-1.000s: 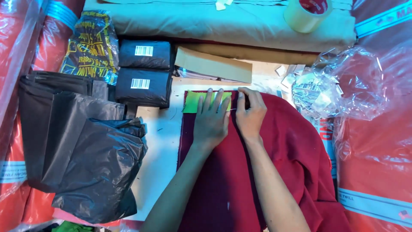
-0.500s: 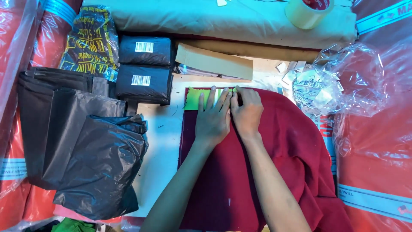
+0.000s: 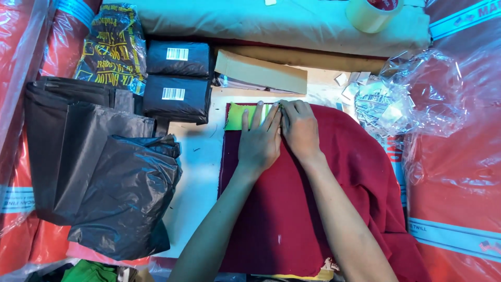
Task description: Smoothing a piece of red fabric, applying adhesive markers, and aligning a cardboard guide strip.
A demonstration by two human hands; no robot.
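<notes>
A dark red cloth (image 3: 292, 209) lies spread on the white table (image 3: 195, 172), bunched up at the right. A bright green card (image 3: 236, 116) rests at its top left edge. My left hand (image 3: 259, 141) lies flat on the cloth, fingers spread over the green card. My right hand (image 3: 300, 128) sits right beside it, fingertips curled and pinching the cloth's top edge where it meets the card. The two hands touch at the fingertips.
Black plastic bags (image 3: 99, 172) are heaped at the left. Two black wrapped packets (image 3: 177, 78) and a tan envelope (image 3: 261, 73) lie behind the cloth. A tape roll (image 3: 371, 13) sits far right. Crumpled clear plastic (image 3: 412, 99) holds paper tags. Red wrapped bundles (image 3: 459, 183) flank both sides.
Both hands have stayed on the cloth's top edge; the right fingers have closed in toward the left hand, and more of the green card is covered.
</notes>
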